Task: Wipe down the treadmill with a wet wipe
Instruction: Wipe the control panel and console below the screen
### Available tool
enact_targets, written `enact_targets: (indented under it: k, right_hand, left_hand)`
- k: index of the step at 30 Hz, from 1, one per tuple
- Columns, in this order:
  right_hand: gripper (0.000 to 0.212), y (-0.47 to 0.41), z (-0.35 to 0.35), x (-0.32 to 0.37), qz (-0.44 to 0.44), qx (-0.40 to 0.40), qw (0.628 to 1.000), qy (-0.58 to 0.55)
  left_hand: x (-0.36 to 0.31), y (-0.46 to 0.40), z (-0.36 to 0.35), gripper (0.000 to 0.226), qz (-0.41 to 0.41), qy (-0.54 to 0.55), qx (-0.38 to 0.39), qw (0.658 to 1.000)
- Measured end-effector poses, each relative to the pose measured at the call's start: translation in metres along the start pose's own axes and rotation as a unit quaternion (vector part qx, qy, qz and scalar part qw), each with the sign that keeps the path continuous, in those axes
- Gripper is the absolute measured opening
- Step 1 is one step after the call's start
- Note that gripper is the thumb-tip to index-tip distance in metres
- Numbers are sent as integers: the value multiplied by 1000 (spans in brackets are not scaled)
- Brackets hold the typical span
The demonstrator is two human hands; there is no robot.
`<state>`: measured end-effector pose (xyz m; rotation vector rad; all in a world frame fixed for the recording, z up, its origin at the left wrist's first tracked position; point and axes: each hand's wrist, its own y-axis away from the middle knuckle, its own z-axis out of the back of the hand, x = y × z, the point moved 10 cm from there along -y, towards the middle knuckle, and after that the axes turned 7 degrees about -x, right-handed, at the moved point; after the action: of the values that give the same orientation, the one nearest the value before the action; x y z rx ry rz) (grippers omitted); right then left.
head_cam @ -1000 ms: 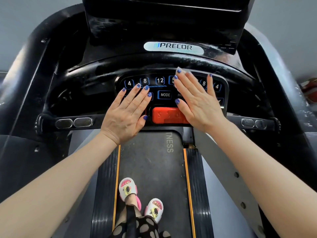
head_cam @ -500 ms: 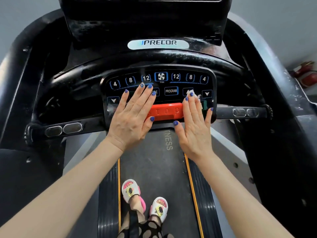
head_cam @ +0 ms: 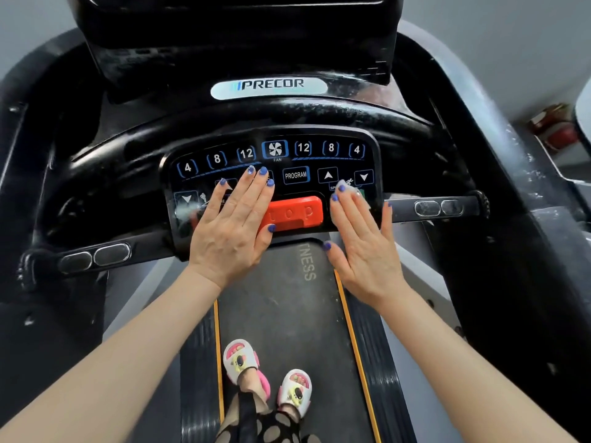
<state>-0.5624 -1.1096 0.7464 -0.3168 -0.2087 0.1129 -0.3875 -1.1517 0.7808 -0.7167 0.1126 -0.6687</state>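
Note:
The black treadmill control panel [head_cam: 297, 161] with blue-lit buttons and a red stop button [head_cam: 295, 212] fills the middle of the head view. My left hand [head_cam: 232, 228] lies flat with straight fingers on the panel's left half, overlapping the stop button's left end. My right hand [head_cam: 364, 247] presses flat on the panel's right end, over a thin whitish wet wipe [head_cam: 351, 188] that peeks out past the fingertips. Most of the wipe is hidden under that hand.
Black handlebars with metal pulse sensors [head_cam: 94, 257] [head_cam: 438, 207] stretch left and right of the panel. The grey running belt [head_cam: 287, 314] lies below, with my sandalled feet [head_cam: 268, 375] on it. A red object [head_cam: 556, 129] sits at the far right.
My right hand slid from the panel's upper middle down to its lower right end, uncovering the fan and PROGRAM buttons. My left hand kept its place on the panel's left half.

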Motion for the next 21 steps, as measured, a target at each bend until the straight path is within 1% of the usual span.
enact_targets:
  k: [3,6,11,15,18,21]
  right_hand:
    - [65,-38,11,11,33,-10,999,1]
    - [63,-44,13,10,54,-3,999,11]
    - [63,-18,10,-7,38,15,999,21]
    - [66,-65,19,17,47,5,999,11]
    - [66,-95,18,45,93,18,995,19]
    - [63,-97,20,38,159,31,985,51]
  left_hand:
    - [0,1,-1,56,2,-2,2,1000]
    - [0,1,-1,56,2,-4,1,1000]
    - [-1,0,0,55,-1,-11,-4,1000]
    - [0,1,0,56,-4,-10,-7,1000]
    - [0,1,0,57,-5,-5,-7,1000]
    - [0,1,-1,57,-7,-10,-5,1000]
